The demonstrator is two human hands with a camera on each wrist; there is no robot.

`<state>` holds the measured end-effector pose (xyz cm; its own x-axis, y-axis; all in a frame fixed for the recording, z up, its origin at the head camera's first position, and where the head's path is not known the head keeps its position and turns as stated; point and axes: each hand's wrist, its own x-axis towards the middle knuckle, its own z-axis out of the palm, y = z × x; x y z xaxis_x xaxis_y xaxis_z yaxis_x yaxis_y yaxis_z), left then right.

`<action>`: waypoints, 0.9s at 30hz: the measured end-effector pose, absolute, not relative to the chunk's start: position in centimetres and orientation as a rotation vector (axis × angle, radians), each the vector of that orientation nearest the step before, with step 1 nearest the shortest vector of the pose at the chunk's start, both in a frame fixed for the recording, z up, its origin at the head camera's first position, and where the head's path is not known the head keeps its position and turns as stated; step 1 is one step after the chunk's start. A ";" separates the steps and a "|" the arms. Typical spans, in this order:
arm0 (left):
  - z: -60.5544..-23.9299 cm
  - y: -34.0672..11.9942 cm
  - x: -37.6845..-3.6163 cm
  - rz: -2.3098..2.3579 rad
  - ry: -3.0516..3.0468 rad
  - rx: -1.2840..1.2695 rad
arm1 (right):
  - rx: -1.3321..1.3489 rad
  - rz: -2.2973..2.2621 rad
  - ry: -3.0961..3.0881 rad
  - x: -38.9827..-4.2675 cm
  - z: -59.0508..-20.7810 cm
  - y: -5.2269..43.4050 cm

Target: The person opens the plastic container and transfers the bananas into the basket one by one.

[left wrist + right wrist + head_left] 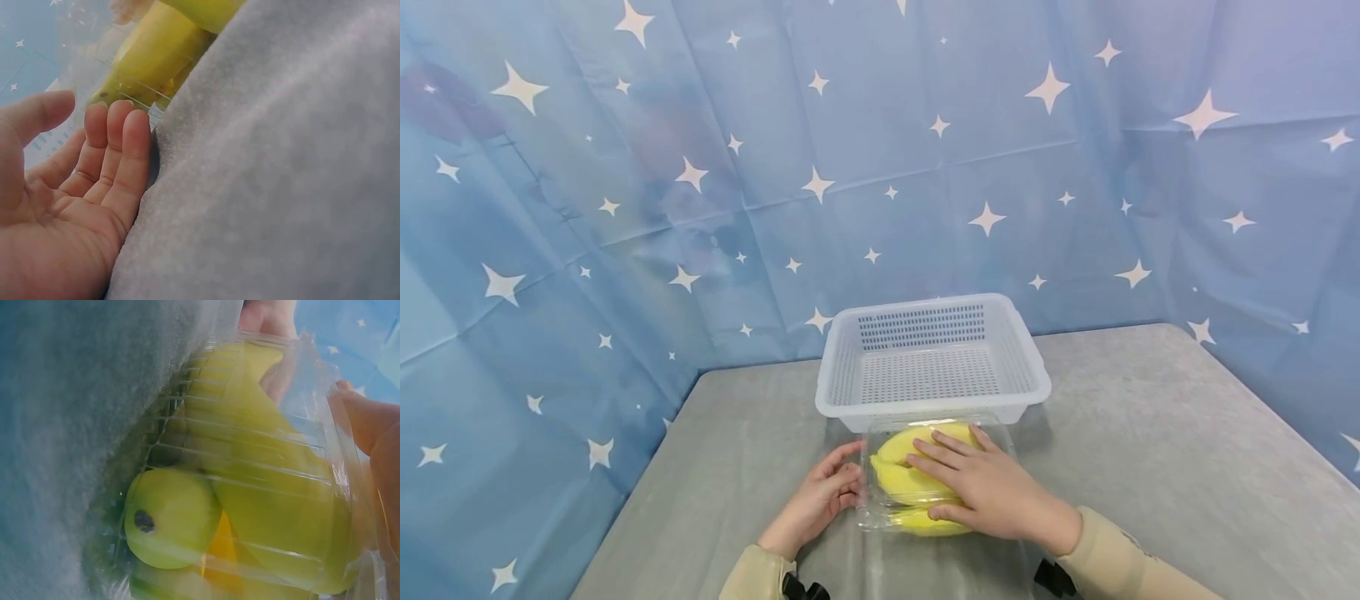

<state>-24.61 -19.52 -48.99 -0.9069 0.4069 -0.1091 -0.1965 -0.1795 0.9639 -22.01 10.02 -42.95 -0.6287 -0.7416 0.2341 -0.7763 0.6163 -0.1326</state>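
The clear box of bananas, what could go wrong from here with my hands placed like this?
1. Your right hand lies flat on the lid of the clear box; pressing hard could buckle the thin plastic and bruise the bananas.
2. Your left hand only touches the box's side with straight fingers, so the box may slide on the grey table.
3. The white basket sits right behind; a push could knock it.
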 end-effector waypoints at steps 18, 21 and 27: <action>-49.1 -19.4 -24.6 2.140 1.687 0.312 | 1.236 0.253 -2.666 -21.9 -43.1 10.0; -49.2 -19.5 -24.6 2.141 1.687 0.318 | 1.242 0.250 -2.657 -21.9 -43.1 9.9; -49.2 -19.7 -24.8 2.130 1.701 0.310 | 1.246 0.247 -2.663 -22.0 -43.0 9.8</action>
<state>-24.75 -19.67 -49.21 -0.8973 0.4355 -0.0716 -0.1661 -0.1831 0.9690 -21.99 9.77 -42.99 -0.6286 -0.7393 0.2412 -0.7711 0.6330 -0.0694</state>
